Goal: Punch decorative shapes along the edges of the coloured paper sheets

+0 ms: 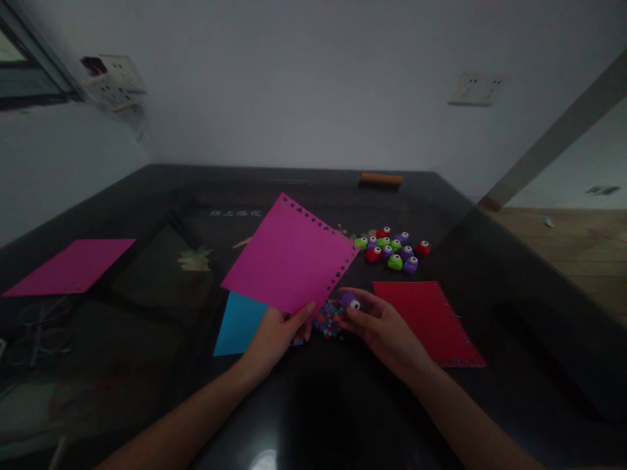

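My left hand (287, 326) pinches the lower corner of a pink paper sheet (289, 254), which is tilted above the table. Small shapes are punched along two of its edges. Between the thumb and fingers of my right hand (375, 320) is a small purple craft punch (349, 300) with a white eye-like spot, just off the sheet's right side. Below both hands lies a pile of tiny colourful paper cutouts (328, 323). A blue sheet (238, 329) is partly hidden under the pink one and my left hand.
Several red, green and purple punches (392, 248) cluster beyond my right hand. A red sheet (416, 316) with punched edges lies to the right, another pink sheet (73, 266) to the far left. An orange-brown stick (381, 178) rests near the back wall.
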`<state>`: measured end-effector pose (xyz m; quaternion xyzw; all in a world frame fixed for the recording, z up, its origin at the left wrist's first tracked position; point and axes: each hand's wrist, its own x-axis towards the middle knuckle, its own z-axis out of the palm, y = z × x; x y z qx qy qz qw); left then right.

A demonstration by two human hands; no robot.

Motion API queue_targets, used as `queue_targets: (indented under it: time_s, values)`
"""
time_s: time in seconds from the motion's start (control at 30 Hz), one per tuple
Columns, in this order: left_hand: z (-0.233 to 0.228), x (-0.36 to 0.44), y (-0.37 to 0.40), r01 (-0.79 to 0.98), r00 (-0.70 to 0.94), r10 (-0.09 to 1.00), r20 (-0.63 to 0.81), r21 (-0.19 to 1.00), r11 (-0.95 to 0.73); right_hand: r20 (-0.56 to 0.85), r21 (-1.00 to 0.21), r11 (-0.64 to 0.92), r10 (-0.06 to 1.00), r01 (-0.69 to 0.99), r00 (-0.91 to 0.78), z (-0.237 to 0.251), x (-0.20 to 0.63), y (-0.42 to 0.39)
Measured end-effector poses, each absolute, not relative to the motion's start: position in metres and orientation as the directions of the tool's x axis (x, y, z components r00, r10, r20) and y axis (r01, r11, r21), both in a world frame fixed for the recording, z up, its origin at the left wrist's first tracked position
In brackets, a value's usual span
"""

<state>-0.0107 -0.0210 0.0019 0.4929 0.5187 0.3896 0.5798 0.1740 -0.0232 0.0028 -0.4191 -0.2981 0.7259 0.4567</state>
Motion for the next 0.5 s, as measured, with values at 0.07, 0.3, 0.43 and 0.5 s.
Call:
queue_targets:
  time_s: [0.07, 0.3, 0.43, 0.5]
  values:
    - [0.0036, -0.0140, -0.0223, 0.082, 0.174, 0.960, -0.221, 0.974, 0.210, -0.344, -0.804, -0.417, 0.908, -0.424, -0.241, 0.0028, 0.1720, -0.0242]
    - [0.0088, -0.0135, -0.0239, 0.107, 0.252, 0.933, -0.259, 0.965, 0.239, -0.392, -0.775, -0.459, 0.888, -0.434, -0.239, 0.0056, 0.1666, -0.0277]
    - [0.0080, -0.0123, -0.0239, 0.126, 0.254, 0.932, -0.258, 0.964, 0.233, -0.403, -0.775, -0.455, 0.890, -0.439, -0.212, 0.0067, 0.1650, -0.0296]
    - [0.0079, -0.0125, -0.0245, 0.148, 0.244, 0.937, -0.252, 0.964, 0.220, -0.401, -0.773, -0.456, 0.890, -0.442, -0.216, 0.0065, 0.1638, -0.0314]
